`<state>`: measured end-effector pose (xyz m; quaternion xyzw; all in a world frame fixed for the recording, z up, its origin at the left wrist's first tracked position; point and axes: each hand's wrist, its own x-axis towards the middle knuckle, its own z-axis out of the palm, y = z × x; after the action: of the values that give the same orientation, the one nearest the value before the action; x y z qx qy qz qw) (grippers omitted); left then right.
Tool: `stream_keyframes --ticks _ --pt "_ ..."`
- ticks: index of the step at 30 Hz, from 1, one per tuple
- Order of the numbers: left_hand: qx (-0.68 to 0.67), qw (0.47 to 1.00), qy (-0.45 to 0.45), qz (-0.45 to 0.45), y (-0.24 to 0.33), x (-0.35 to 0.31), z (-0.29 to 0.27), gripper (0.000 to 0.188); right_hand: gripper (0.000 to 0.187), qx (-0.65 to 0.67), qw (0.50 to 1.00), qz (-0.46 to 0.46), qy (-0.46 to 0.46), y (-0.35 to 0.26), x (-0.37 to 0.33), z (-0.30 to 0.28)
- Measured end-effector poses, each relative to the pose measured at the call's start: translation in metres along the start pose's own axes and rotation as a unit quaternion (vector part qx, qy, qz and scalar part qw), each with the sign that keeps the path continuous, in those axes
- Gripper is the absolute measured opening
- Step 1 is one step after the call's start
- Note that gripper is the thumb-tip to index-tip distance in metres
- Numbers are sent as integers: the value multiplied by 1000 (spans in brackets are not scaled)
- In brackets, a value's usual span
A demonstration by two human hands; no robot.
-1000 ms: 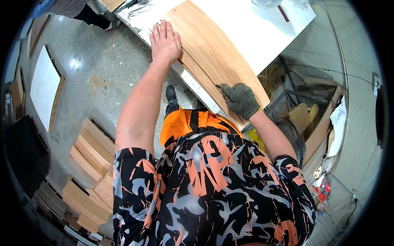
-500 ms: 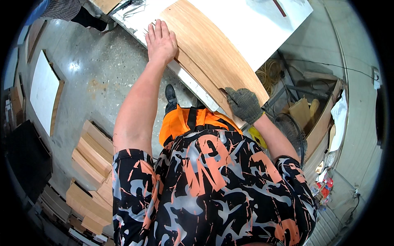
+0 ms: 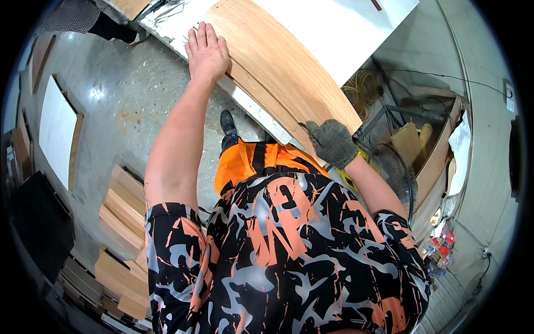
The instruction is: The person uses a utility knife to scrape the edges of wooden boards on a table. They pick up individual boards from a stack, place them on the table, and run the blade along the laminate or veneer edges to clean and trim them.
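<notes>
A long wood-grain panel (image 3: 278,53) lies slanting across a white worktable (image 3: 345,22). Along its near edge runs a narrow wood strip (image 3: 267,97), close against it. My bare left hand (image 3: 208,55) rests flat at the far left end of the strip, fingers stretched out. At the near right end, my right hand (image 3: 332,145) wears a dark grey knitted glove and lies over the strip and the panel's edge. Its fingers are curled together, with a small dark tip showing at the thumb side. What they hold is mostly hidden.
Metal tools lie at the table's far left corner (image 3: 158,14). Right of the table are coiled hose (image 3: 361,92), a fan (image 3: 392,167) and a bin of offcuts (image 3: 409,142). Stacked boards (image 3: 122,206) stand on the left floor; another person's leg (image 3: 114,28) shows far left.
My left hand has shifted slightly left in the picture, along with the table and panel, as the view moved. Both hands keep about the same places on the wood.
</notes>
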<state>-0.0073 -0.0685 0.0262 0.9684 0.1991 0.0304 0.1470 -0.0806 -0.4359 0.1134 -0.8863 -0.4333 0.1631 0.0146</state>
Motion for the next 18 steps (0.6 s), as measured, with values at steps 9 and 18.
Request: stream_keyframes --ticks 9,18 --pt "-13 1000 3 2 4 0 -2 64 31 45 998 -13 47 4 -29 5" --pt "-10 1000 13 10 2 -1 -1 65 37 8 999 -5 37 -5 10 0"
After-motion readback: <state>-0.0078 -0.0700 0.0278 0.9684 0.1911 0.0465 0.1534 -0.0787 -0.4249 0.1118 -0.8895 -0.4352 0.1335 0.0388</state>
